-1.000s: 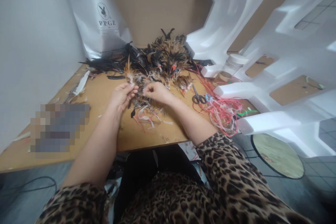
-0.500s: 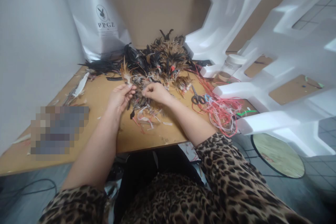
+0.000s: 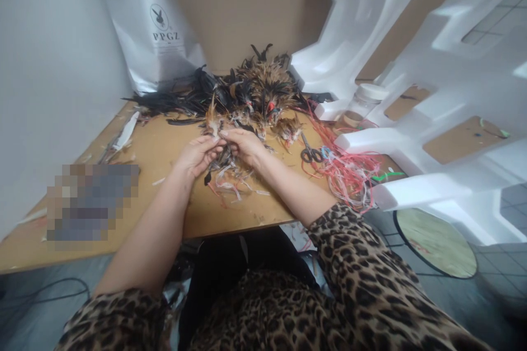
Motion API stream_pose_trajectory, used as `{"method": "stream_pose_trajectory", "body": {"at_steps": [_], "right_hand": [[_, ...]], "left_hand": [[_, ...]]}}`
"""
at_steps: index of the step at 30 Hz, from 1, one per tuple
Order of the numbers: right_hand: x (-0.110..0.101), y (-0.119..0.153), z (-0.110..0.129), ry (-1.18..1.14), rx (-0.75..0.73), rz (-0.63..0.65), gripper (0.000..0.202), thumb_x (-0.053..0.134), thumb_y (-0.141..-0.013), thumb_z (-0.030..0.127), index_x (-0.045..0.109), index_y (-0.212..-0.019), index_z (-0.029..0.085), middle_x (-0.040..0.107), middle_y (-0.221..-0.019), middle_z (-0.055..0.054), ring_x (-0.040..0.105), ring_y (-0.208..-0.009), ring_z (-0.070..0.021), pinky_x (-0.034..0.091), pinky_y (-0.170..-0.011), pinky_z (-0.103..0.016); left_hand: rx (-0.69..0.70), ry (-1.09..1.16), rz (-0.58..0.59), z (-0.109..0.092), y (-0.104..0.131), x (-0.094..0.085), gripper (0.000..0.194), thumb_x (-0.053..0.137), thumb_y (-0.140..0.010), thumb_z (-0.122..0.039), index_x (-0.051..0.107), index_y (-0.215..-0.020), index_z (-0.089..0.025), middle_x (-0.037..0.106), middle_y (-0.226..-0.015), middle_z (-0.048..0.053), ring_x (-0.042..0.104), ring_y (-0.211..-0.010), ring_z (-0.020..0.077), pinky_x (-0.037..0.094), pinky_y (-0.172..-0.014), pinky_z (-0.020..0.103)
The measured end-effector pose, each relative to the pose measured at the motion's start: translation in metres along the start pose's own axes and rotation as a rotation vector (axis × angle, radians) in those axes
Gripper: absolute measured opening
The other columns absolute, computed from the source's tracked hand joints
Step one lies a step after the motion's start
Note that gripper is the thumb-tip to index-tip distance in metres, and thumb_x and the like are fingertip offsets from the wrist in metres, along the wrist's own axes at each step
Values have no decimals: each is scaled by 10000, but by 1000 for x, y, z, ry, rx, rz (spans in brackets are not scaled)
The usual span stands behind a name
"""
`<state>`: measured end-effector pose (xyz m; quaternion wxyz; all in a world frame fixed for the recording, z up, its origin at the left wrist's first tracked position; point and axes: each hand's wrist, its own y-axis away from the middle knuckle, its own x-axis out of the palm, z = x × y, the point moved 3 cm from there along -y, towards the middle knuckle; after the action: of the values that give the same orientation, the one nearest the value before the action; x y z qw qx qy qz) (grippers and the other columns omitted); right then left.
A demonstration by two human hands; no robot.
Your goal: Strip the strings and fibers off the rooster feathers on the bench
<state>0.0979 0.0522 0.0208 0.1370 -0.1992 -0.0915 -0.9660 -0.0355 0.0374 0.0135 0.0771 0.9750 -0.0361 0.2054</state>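
Observation:
A small tuft of brown feathers, pale at its base, stands up from the pinched fingertips of my left hand. My right hand is closed in a pinch right beside that base, its fingertips meeting those of the left. What it grips, if anything, is too small to make out. Under both hands lies a loose heap of feather scraps and pale and pink strips, partly hidden by my fingers. Just beyond is a large pile of brown feathers, with long black feathers spread to its left.
Black-handled scissors lie right of my right hand, against a tangle of pink and white plastic strings. White foam packing and a lidded jar bound the right side. A silver bag stands behind; a white feather lies left.
My left hand has moved right with the brown feather tuft. The gap between my hands has closed, and the right fingertips now meet the left at the tuft's base.

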Motion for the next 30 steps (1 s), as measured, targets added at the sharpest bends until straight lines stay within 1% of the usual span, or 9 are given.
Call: {"method": "stream_pose_trajectory", "body": {"at_steps": [4,9,14,16,19,24,27,30], "right_hand": [[2,0,-4,-29,-24,-57,264,756,-585,321,646,-756,154,549,-517,62,330,-414,-14,201,-390,-160],[6,3,-5,-2,-69,-100,271,751,-588,329,657,-769,151,569,-537,50,351,-429,-25,222,-403,-174],[12,9,-2,-14,-141,-109,223,740,-601,274,654,-753,135,585,-554,47,396,-446,-18,269,-420,-160],[12,8,-2,-21,-136,-106,215,740,-606,260,652,-758,137,585,-549,48,409,-448,-17,272,-418,-153],[10,5,-3,-19,-75,-52,249,764,-590,265,646,-772,143,580,-531,49,408,-438,-21,261,-405,-151],[5,3,2,-19,26,98,290,791,-567,273,611,-751,139,568,-525,54,386,-426,-15,268,-406,-145],[4,4,6,-16,54,195,287,785,-573,277,590,-726,131,578,-537,47,392,-431,-16,274,-409,-144],[3,4,8,-17,57,234,291,780,-573,272,581,-732,131,586,-545,43,397,-434,-18,274,-412,-142]], "left_hand": [[0,10,-7,-1,1,2,64,662,-701,-82,679,-762,-77,692,-697,64,589,-498,38,443,-432,82],[-15,9,-21,1,1,4,51,654,-706,-74,680,-750,-79,685,-677,65,583,-491,39,438,-424,80],[-21,32,-11,1,0,3,35,661,-696,-66,673,-729,-74,670,-658,59,570,-484,33,426,-418,76],[-22,34,9,1,-1,2,27,672,-687,-71,668,-714,-73,664,-652,52,558,-479,26,419,-418,75],[-4,10,48,1,-1,2,43,695,-670,-96,659,-683,-75,657,-647,46,544,-476,21,423,-435,80],[23,-53,85,-2,2,2,79,712,-655,-135,667,-675,-74,650,-627,41,534,-473,23,430,-454,91],[18,-67,107,-4,4,3,100,729,-640,-148,671,-672,-74,651,-628,43,531,-467,24,429,-452,92],[7,-75,117,-5,6,5,99,732,-638,-146,672,-670,-74,652,-634,45,531,-469,23,430,-454,89]]}}
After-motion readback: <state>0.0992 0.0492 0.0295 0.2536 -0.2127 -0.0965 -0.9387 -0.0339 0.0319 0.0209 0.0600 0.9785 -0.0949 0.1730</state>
